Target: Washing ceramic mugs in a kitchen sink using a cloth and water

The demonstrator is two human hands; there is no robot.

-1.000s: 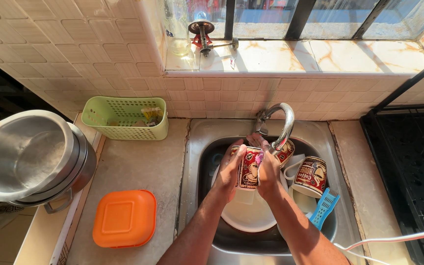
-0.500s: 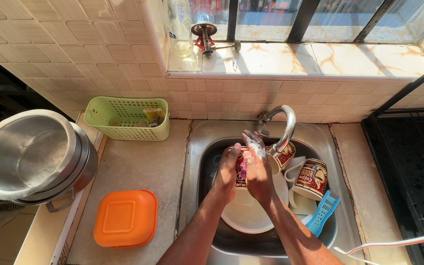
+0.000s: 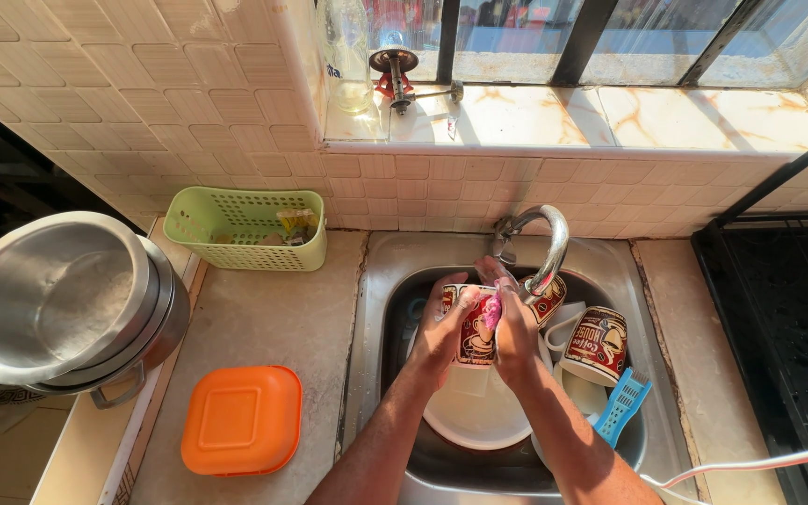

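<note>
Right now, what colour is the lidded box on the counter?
Orange box, clearest in the head view.

We have a single view, from a camera worn on the head, looking steeply down and slightly forward over the sink [image 3: 385, 281], so both forearms enter from the bottom edge and the hands [image 3: 479, 327] meet near the middle of the frame, close beneath us under the curved tap [image 3: 546, 245]. The lens is wide: it takes in the counter [image 3: 273, 318] to the left with the steel pots [image 3: 58, 299] at its edge, the tiled wall straight ahead, and the window sill [image 3: 610, 112] along the top. At the right edge the dark stove [image 3: 787, 327] is partly cut off. With only one camera, no part of the scene is shared between views.
</note>
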